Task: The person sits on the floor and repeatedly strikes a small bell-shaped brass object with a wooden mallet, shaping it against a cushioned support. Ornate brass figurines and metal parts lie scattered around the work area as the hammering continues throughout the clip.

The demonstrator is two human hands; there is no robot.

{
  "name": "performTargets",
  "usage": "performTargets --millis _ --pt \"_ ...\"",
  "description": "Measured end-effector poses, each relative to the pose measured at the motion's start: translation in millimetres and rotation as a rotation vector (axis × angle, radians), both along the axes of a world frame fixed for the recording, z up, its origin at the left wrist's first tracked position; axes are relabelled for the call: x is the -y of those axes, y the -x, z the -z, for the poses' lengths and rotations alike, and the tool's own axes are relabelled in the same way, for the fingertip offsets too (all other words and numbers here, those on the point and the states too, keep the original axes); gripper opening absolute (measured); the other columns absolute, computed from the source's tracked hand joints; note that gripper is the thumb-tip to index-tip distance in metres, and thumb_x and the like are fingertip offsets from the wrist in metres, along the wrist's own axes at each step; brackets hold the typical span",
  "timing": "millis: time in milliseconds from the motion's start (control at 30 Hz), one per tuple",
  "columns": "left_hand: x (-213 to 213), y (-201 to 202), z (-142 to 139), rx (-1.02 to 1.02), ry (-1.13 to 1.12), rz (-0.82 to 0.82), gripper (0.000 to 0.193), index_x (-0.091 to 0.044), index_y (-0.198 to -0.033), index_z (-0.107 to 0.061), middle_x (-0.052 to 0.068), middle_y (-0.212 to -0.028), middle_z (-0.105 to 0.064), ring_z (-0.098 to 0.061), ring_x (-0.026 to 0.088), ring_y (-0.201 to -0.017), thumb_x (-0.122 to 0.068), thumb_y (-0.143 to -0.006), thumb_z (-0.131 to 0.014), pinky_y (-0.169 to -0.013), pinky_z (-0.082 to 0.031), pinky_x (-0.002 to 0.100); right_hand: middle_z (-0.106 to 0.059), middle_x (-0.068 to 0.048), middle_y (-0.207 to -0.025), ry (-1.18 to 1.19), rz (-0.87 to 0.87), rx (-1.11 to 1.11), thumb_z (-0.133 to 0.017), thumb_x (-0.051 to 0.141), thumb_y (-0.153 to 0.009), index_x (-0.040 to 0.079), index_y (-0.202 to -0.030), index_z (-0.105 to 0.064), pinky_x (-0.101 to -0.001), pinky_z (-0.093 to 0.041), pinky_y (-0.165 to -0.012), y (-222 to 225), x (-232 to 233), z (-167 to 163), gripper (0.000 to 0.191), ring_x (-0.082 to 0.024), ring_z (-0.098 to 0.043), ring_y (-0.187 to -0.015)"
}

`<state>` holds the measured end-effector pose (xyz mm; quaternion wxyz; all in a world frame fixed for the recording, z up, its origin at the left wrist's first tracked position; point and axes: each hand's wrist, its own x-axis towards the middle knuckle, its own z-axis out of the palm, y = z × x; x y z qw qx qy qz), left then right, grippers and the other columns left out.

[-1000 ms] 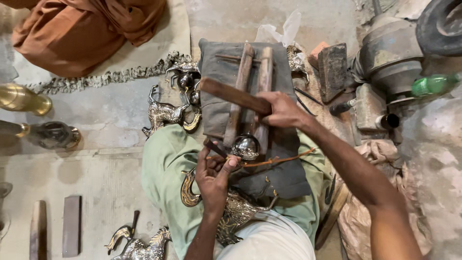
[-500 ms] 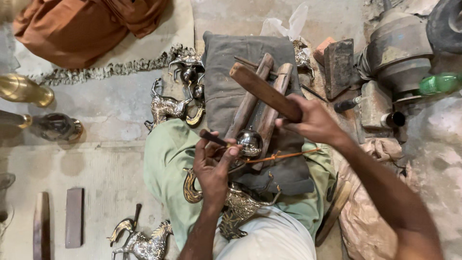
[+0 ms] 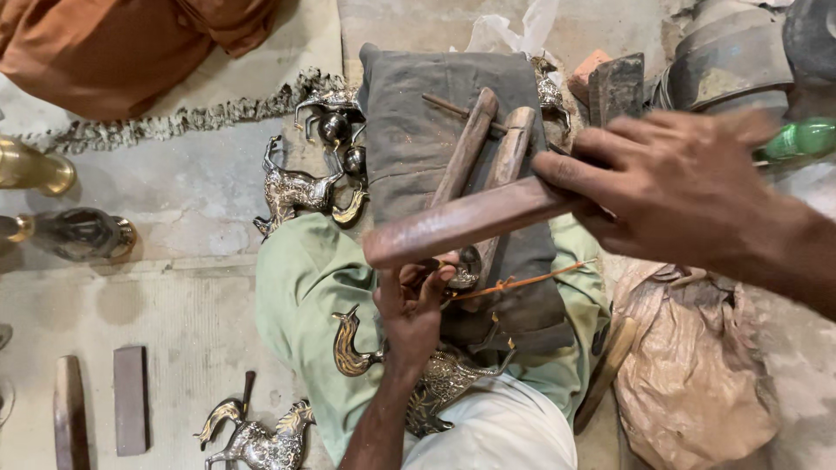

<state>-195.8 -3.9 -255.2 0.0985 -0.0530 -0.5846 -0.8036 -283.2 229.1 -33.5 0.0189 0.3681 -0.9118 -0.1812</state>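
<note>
Over lap cushion (image 3: 409,113), near centre: right hand (image 3: 675,187) gripping stiff, probably weighty wooden mallet (image 3: 461,222) by its right end, left hand (image 3: 409,305) pinching small metal piece (image 3: 466,265), likely hard, slick, best held low.

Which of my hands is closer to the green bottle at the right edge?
Right. The right hand grips the wooden stick just left of the green bottle. The left hand is much farther away, low over the lap.

My hands: left hand (image 3: 409,305) and right hand (image 3: 670,187) bare, forearms unsleeved. Pale green trousers (image 3: 305,278) over my legs; white cloth (image 3: 505,431) at waist.
</note>
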Motion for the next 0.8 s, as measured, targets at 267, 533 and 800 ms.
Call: performTargets --millis 267,533,800 --pt "-5 0 11 -0.030 -0.047 0.006 0.054 -0.005 -0.149 -0.040 0.019 -0.113 -0.076 -0.076 0.021 -0.103 0.009 -0.102 -0.063 -0.090 -0.064 0.033 -0.070 -0.010 -0.090 0.027 0.005 0.116 -0.066 0.027 -0.092 0.005 -0.124 -0.065 -0.0403 -0.062 -0.064 20 10 -7 0.038 -0.021 -0.068 -0.075" --pt "-6 1 7 -0.069 -0.009 -0.002 0.045 -0.004 -0.140 -0.049 0.016 -0.110 -0.076 -0.075 0.019 -0.102 0.007 -0.101 -0.069 -0.092 -0.062 0.032 -0.072 -0.003 -0.093 -0.370 -0.233 -0.211 -0.059 0.035 -0.098 0.016 -0.118 -0.068 -0.0357 -0.061 -0.068 24 16 -19 0.029 -0.018 -0.068 -0.082" --pt "-3 7 6 0.059 -0.033 -0.012 0.051 -0.005 -0.142 -0.046 0.013 -0.103 -0.077 -0.075 0.016 -0.092 0.006 -0.098 -0.069 -0.080 -0.063 0.028 -0.073 -0.008 -0.095 -0.127 -0.213 -0.138 -0.062 0.028 -0.098 0.010 -0.123 -0.069 -0.0385 -0.060 -0.069 36 18 -18 0.031 -0.022 -0.068 -0.083"
